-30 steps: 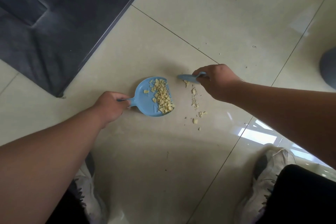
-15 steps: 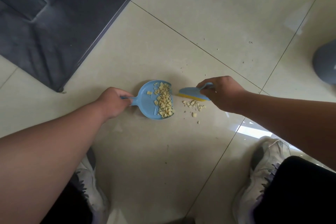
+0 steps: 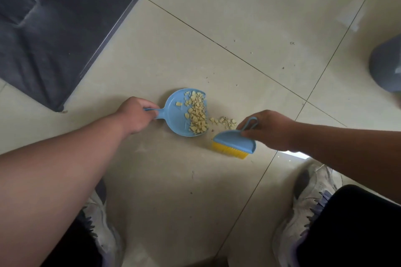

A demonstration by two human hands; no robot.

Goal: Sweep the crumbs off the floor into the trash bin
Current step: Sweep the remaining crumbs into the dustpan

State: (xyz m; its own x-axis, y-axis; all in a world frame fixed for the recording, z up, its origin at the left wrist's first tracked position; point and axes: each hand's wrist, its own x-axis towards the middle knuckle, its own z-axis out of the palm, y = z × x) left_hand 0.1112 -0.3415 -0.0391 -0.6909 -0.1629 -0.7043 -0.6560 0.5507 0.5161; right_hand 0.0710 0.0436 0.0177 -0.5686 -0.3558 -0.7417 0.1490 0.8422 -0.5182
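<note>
On the pale tiled floor (image 3: 249, 28) between my two feet, my left hand (image 3: 135, 116) has its grip closed around the handle of a small blue dustpan (image 3: 175, 115), which lies flat with its open edge turned toward my right side. Yellowish crumbs (image 3: 197, 112) fill the part of the pan nearest that edge, piled in a band from its far rim to its near rim. A smaller cluster of loose crumbs (image 3: 224, 121) lies on the tile just beside the pan's open edge, between the pan and my right hand (image 3: 271, 130). My right grip is closed on the looped handle of a small blue brush (image 3: 233, 141); its yellow bristles (image 3: 229, 151) point toward me, and the brush head sits nearer to me than the loose cluster and apart from it. I cannot tell whether the bristles touch the floor. A grey rounded object (image 3: 386, 65), cut off by the frame edge, stands well apart at the far right. A dark mat (image 3: 54, 28) covers the floor at the far left. My white shoes (image 3: 303, 212) show at the bottom. No brand, label or writing can be read on the pan or brush; a faint moulded mark on the pan floor is too small to make out.
</note>
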